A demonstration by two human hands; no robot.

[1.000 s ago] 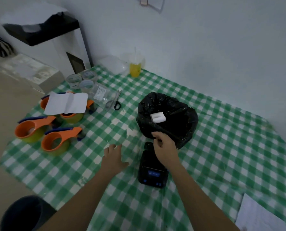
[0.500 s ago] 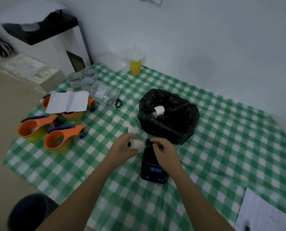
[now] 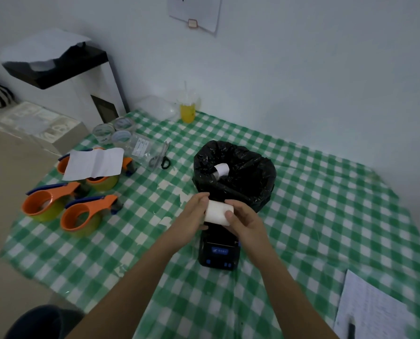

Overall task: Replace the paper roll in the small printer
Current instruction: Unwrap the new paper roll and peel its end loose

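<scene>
New roll in hand, not yet loaded.

We hold the roll between both hands, left hand and right hand pinching its ends, just above the printer; a used roll lies in the bin behind (so removal looks done); seating the paper and closing the lid remain, we judge.

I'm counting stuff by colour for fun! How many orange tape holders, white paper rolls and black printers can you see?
Orange tape holders: 3
White paper rolls: 2
Black printers: 1
Total: 6
</scene>
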